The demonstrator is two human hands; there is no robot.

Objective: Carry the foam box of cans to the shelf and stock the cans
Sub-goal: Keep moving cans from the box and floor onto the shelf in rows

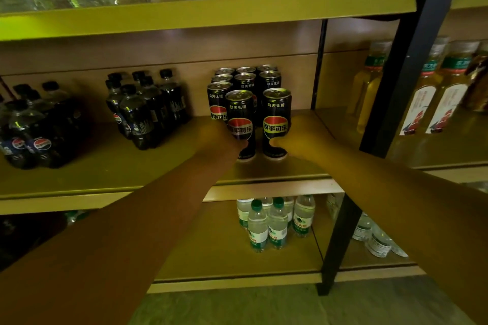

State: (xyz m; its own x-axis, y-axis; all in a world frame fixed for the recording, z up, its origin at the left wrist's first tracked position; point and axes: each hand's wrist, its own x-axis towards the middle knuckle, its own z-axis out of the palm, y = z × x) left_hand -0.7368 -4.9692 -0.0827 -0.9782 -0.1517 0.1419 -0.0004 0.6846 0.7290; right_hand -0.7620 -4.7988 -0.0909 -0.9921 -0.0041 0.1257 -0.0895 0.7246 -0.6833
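Observation:
Two tall black cola cans stand at the front of the middle shelf. My left hand is wrapped around the left can. My right hand grips the right can. Both cans are upright with their bases on or just above the shelf board; I cannot tell which. Behind them stand several more identical cans in rows. The foam box is out of view.
Packs of small black cola bottles sit to the left on the same shelf. Yellow tea bottles fill the bay beyond the black upright post. Water bottles stand on the shelf below, green and clear bottles above.

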